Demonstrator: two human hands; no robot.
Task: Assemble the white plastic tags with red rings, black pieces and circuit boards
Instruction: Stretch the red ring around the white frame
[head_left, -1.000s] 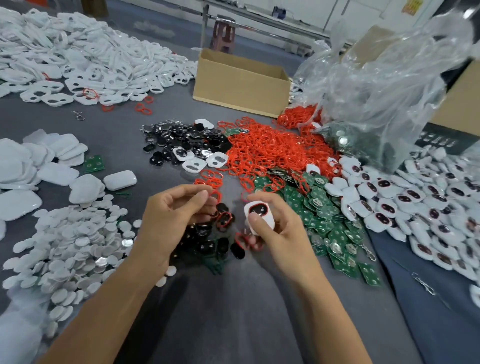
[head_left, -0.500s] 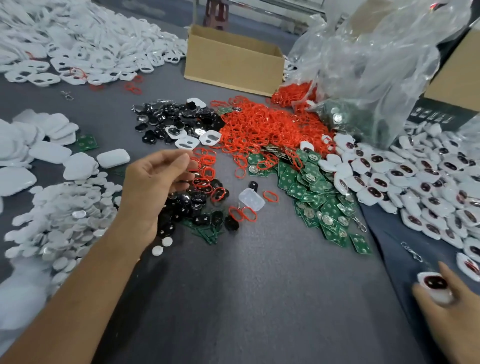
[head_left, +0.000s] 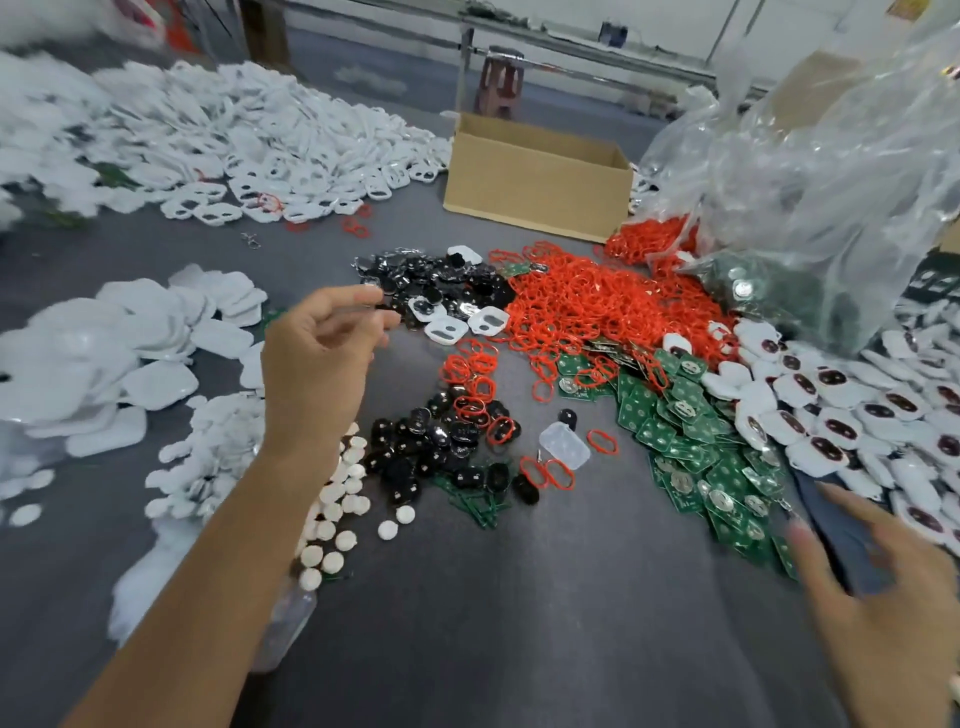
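Hands apart | right hand now empty, fingers spread, beside pile of assembled white plastic tags on grey table: one tag judged delivered | left hand loosely curled above black oval pieces, pinch unclear

The rings heap mid-table, with the box behind them and the bag to their right. The circuit boards spill in front of the rings, and the finished tags lie right of the boards. Left of the rings sits the far heap of pieces. The near heap of pieces lies closer to me (a few rings on it). The discs are left of that, the tag covers further left, and the tag frames far back left. My left hand hangs over the discs' inner edge. My right hand is in front of the finished tags.
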